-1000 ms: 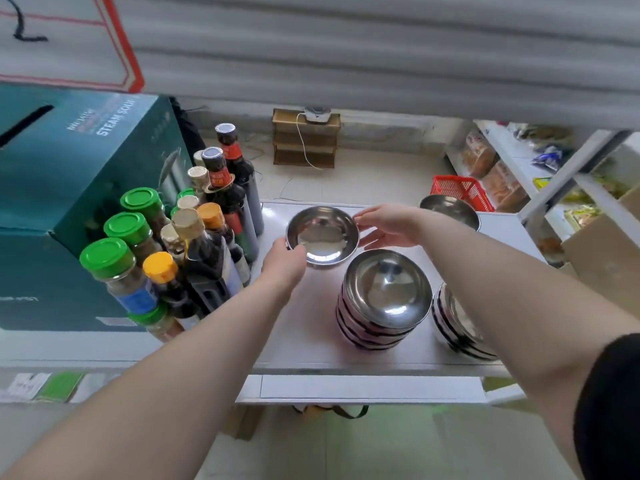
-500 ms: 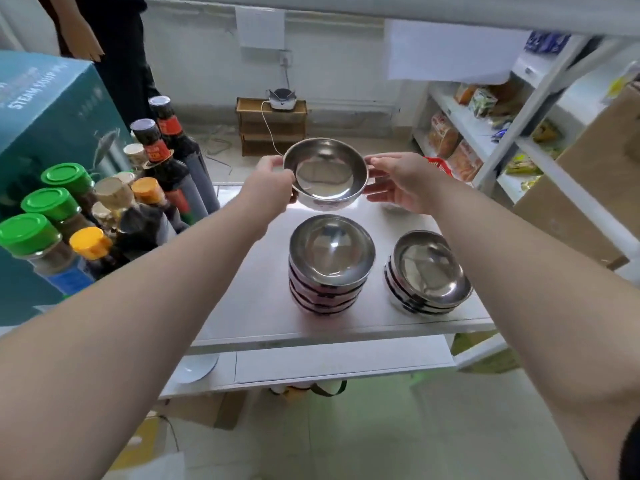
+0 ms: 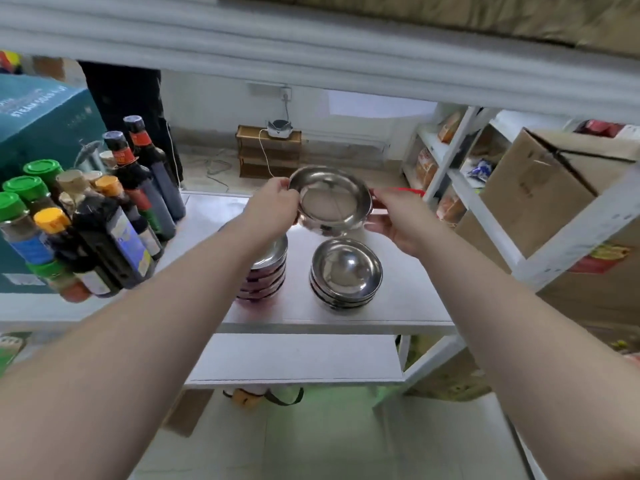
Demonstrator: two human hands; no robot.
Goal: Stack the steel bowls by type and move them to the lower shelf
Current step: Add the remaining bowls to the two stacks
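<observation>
Lifted off the shelf (image 3: 398,306): bowl (image 3: 330,204).
Gripped at the rim by left hand (image 3: 273,211) and right hand (image 3: 398,220), poised above two stacks (image 3: 346,275).

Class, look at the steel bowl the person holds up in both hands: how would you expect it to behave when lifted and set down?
The steel bowl probably stays stiff: it keeps its round shape between the left hand and right hand. Its shiny surface suggests it could slip, which may be why both hands grip the rim. It likely nests steadily, as the bowl stack on the shelf does.
</observation>
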